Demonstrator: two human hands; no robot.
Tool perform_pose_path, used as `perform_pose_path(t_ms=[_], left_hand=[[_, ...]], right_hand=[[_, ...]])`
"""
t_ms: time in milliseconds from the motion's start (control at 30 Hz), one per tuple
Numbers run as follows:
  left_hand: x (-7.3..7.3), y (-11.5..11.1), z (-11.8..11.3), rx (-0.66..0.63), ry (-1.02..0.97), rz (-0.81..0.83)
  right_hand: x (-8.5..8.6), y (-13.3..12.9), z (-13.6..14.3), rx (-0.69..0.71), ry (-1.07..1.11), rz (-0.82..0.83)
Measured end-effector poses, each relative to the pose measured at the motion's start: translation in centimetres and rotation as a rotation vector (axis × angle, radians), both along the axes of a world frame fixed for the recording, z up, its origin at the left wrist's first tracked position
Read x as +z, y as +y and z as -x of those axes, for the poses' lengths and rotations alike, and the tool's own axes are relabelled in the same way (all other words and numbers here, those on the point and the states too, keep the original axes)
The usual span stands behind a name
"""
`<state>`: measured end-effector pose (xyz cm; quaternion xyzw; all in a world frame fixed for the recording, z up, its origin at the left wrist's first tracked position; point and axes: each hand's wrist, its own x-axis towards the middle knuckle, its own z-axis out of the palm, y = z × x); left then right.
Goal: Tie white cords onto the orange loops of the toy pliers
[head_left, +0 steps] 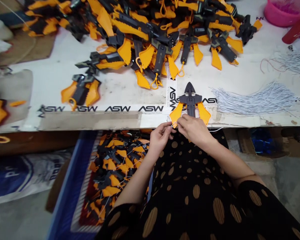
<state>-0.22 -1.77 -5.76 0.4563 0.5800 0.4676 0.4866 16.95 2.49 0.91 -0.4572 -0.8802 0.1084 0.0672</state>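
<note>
A black and orange winged plastic toy point(190, 100) lies on the front edge of the table, its pointed black tip facing away from me. At its near end a small orange loop point(174, 125) shows between my fingers. My left hand point(160, 137) is closed in a pinch just left of the loop, with a bit of white string at its fingertips. My right hand point(195, 130) is curled over the toy's near end, its fingers closed at the loop. A loose white string point(218, 129) sticks out to the right from beneath my right hand.
Many similar toys point(162, 55) are heaped at the back, with one point(81, 90) apart on the left. A bundle of white strings point(255, 98) lies right, below a pink bowl point(280, 15). Under the table edge, a blue crate point(67, 186) holds more toys.
</note>
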Motion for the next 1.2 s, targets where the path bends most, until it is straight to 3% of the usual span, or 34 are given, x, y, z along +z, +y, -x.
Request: perform_pose_path(t_ms=[333,667,1000,1200], left_hand=[[-0.30,-0.06,-0.08,-0.004,-0.023,-0.012],[-0.20,-0.07,-0.06,-0.016,-0.008,-0.011],[0.14,-0.09,-0.44,-0.024,-0.093,0.026],[-0.15,0.35,-0.42,-0.068,0.046,-0.003]], right_hand=[[0.09,-0.31,-0.61,0.065,0.000,0.001],[-0.03,0.27,-0.02,-0.075,-0.030,-0.004],[-0.59,0.42,-0.57,-0.001,0.048,0.059],[-0.59,0.13,-0.85,0.073,0.056,0.017]])
